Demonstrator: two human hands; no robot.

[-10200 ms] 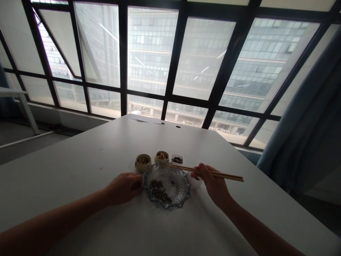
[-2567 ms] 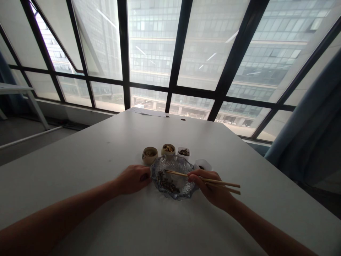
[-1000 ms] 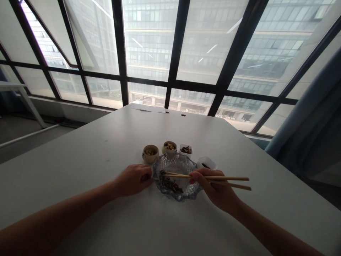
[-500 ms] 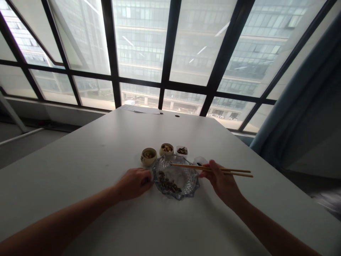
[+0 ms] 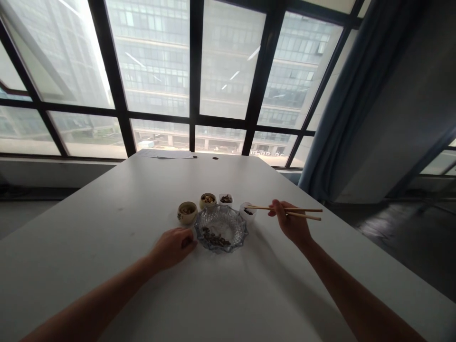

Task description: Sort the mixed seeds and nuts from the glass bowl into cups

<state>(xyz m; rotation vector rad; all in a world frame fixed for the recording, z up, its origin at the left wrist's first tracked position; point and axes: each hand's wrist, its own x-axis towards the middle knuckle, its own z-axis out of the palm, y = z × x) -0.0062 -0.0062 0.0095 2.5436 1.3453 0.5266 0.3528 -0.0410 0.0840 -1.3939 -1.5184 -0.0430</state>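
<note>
My right hand [image 5: 292, 227] grips a pair of wooden chopsticks [image 5: 304, 210], their tips over a small white bowl [image 5: 253, 217] holding a few dark pieces. Whether the tips pinch a piece is too small to tell. My left hand [image 5: 174, 248] rests on the table with its fingers curled, close beside a scalloped glass bowl [image 5: 238, 242]; I cannot tell whether it touches the rim. Dark seed-like pieces [image 5: 215, 237] lie along the near left of the glass bowl. Behind it stand two cream cups [image 5: 186, 218] and a white square dish [image 5: 225, 201], all with dried pieces inside.
The white table [image 5: 156, 185] stretches away to the windows. Papers [image 5: 167, 154] lie at its far edge near two small dark holes [image 5: 215, 158]. A blue-grey curtain [image 5: 333, 128] hangs at the right.
The chopstick tips have moved from above the glass bowl rightward to the small white bowl. My left hand stays by the glass bowl. The whole view has turned to the right.
</note>
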